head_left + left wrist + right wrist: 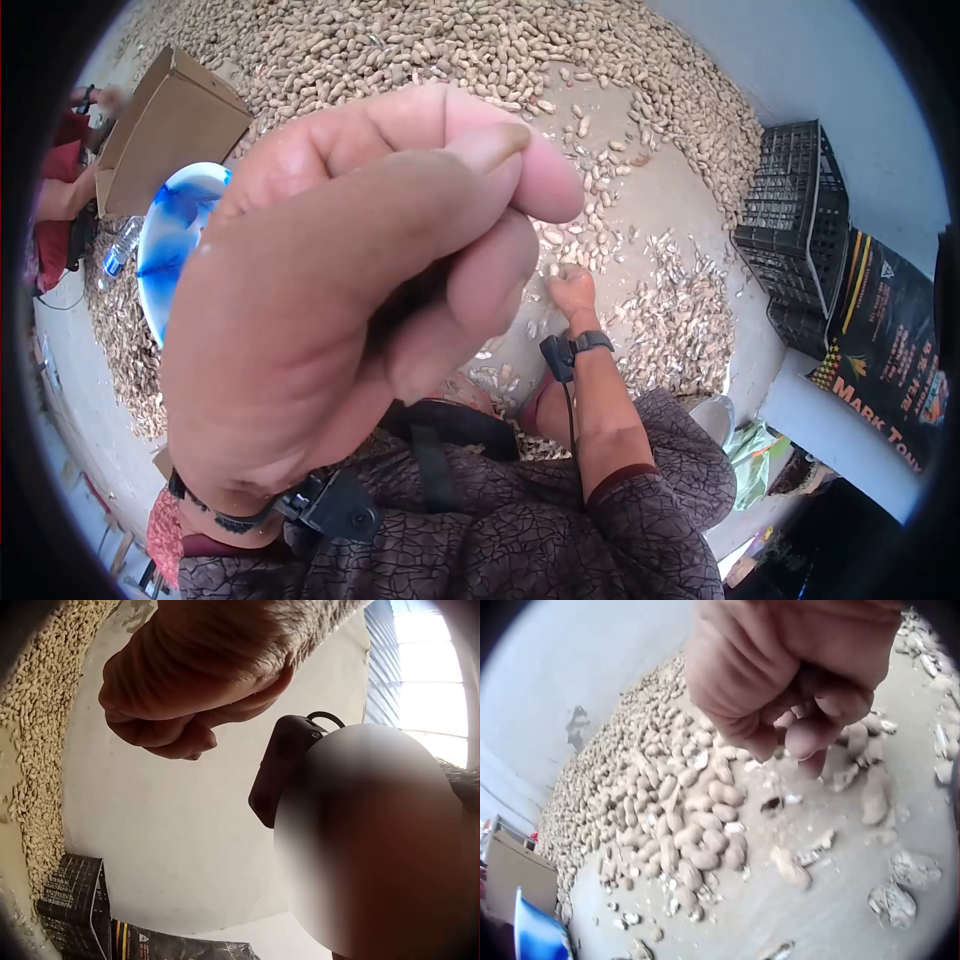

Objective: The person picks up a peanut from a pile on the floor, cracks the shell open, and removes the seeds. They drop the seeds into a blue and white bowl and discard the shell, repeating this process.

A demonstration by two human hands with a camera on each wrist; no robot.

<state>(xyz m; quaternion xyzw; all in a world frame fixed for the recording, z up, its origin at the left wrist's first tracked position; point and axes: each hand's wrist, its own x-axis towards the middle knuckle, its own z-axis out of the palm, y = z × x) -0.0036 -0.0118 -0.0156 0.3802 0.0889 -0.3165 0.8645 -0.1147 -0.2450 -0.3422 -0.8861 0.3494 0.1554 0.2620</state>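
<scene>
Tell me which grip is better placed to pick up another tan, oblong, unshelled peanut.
Likely the right grip: it's low beside the peanuts, while the left grip is raised high above them.

In the head view, tan is shown by the peanuts (400, 50) at twelve o'clock, brown by the box (170, 140) at ten, blue-swirled white by the basin (163, 240) near nine, orange-lettered, yellow-striped black by the sack (890, 330) at three, and black-veined purplish grey by the garment (520, 550) at six.
</scene>
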